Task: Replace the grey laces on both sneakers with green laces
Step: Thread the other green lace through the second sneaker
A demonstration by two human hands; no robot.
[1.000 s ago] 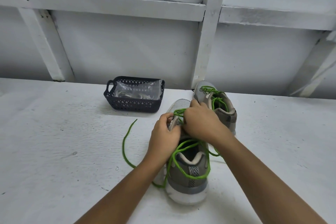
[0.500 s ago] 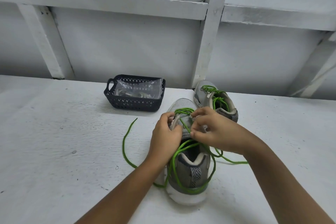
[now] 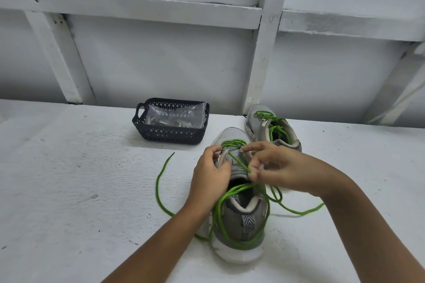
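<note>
Head view: the near sneaker (image 3: 239,220) stands on the white table (image 3: 69,190), heel toward the camera and toe pointing away. The left hand (image 3: 210,179) sits on the sneaker's left side, fingers curled and gripping the left edge of its lacing flap. The right hand (image 3: 282,167) is over the sneaker's right side, forefinger reaching out toward the top eyelets, thumb and a lower finger pinching the green lace (image 3: 161,190) where a strand crosses the tongue on a slant. That lace is threaded through the eyelets nearest the toe. One loose length curves out over the table to the sneaker's left, and its tip lies up toward the basket. Other loops drape round the heel collar and trail off to the sneaker's right.

Beyond the near sneaker's toe and a little to the right stands the far sneaker (image 3: 257,122), close to the white wall (image 3: 161,64), with a second green lace (image 3: 273,122) through its eyelets. Beyond the near sneaker and to the left sits a dark openwork basket (image 3: 170,135) with a clear plastic bag (image 3: 177,115) in it; what the bag holds is too unclear to name.
</note>
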